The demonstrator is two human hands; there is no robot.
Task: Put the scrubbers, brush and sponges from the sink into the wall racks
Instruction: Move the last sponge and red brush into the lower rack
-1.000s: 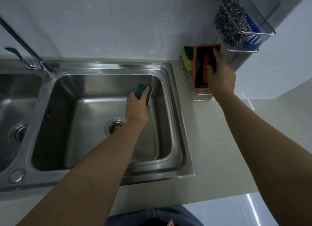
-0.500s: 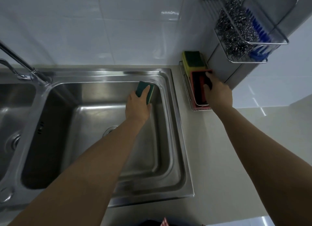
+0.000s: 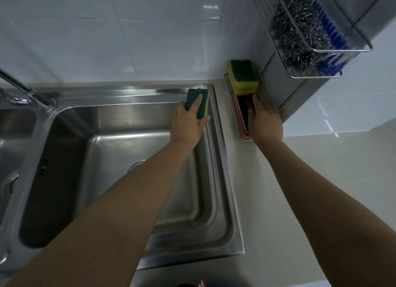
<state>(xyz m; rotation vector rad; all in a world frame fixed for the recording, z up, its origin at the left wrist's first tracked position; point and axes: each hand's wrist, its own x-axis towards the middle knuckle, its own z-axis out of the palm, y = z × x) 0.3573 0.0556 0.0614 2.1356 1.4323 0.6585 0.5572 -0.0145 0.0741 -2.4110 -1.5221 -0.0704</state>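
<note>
White wall tiles rise behind a pale worktop [image 3: 289,201] with a steel sink [image 3: 225,179]. Over the sink's far right corner, the left hand [image 3: 188,123] is clamped on a green-and-yellow sponge [image 3: 198,102]. The right hand [image 3: 265,121] presses a red-and-black sponge [image 3: 243,113] into the lower rack [image 3: 228,93], fingers closed on it (another green-and-yellow sponge [image 3: 243,74] sits behind). The upper rack [image 3: 321,49] holds steel scrubbers [image 3: 297,35] and a blue brush [image 3: 330,33].
</note>
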